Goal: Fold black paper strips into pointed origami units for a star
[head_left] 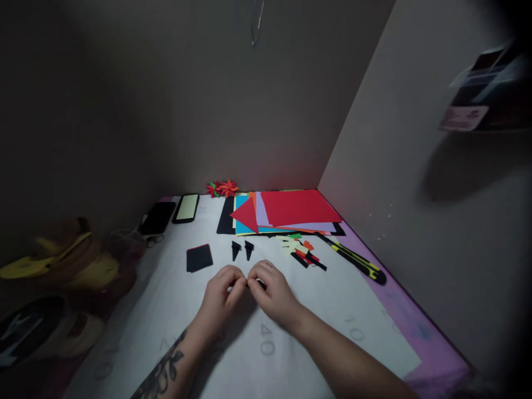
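My left hand (223, 289) and my right hand (272, 288) meet over the middle of the white sheet, fingertips pinched together. Between them a small black piece of paper (261, 284) shows in part; the fingers hide most of it. Just beyond my hands stand two small folded black paper pieces, one on the left (235, 250) and one on the right (249, 250). A stack of black paper squares (199, 258), with a thin red edge showing, lies to the left of my left hand.
Coloured paper sheets (299, 208) are stacked at the back, a red triangle (248, 215) on them. Paper strips (301, 250) and a yellow-black utility knife (359, 261) lie right. Two paper stars (228, 188) and a phone (187, 208) are at the back left. Walls border the table.
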A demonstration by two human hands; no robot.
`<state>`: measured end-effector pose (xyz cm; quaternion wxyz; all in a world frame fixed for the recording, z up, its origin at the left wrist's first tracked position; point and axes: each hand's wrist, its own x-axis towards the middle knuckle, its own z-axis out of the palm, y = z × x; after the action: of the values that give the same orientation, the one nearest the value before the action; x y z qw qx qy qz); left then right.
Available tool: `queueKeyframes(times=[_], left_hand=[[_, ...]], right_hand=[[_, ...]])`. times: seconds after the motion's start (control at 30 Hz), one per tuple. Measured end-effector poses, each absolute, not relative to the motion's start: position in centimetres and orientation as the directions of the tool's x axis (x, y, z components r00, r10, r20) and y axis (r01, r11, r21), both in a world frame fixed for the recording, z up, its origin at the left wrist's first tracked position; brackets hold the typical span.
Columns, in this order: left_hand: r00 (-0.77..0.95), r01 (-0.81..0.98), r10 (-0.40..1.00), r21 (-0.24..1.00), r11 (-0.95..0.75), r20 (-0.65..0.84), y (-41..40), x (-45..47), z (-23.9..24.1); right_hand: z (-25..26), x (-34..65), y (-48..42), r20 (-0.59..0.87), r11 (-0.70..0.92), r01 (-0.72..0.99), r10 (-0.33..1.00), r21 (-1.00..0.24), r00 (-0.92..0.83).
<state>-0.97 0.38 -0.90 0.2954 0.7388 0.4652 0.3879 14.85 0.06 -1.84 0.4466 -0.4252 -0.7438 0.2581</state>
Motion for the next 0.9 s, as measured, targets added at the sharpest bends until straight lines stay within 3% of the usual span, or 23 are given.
queueKeyframes(times=[0.13,0.27,0.67,0.77,0.9], left_hand=[[0.141,0.453,0.950,0.835,-0.313,0.279,0.9,-2.0,-0.6],[-0.004,0.429,0.986,0.891,-0.149,0.167,1.6,-2.9,-0.7],[0.172,0.368,0.980,0.916,-0.161,0.103,1.3,-2.1,-1.1],[0.167,0.319,0.982,0.937,-0.138,0.088,1.4,-2.2,-1.2],[0.139,0.252,0.988,0.962,-0.106,0.072,1.3,-2.0,-1.3]], right_hand=[[-1.6,16.1,0.7,0.332,0.344,0.332,0.938,-0.878,-0.094],[-1.8,16.9,1.3,0.230,0.208,0.233,0.971,-0.950,0.071],[-2.1,15.3,0.4,0.051,0.055,0.029,0.991,-0.998,-0.122],[-2.2,15.3,0.3,0.081,0.090,0.075,0.989,-0.993,-0.122],[-2.7,15.4,-0.1,0.251,0.285,0.261,0.956,-0.923,-0.155]])
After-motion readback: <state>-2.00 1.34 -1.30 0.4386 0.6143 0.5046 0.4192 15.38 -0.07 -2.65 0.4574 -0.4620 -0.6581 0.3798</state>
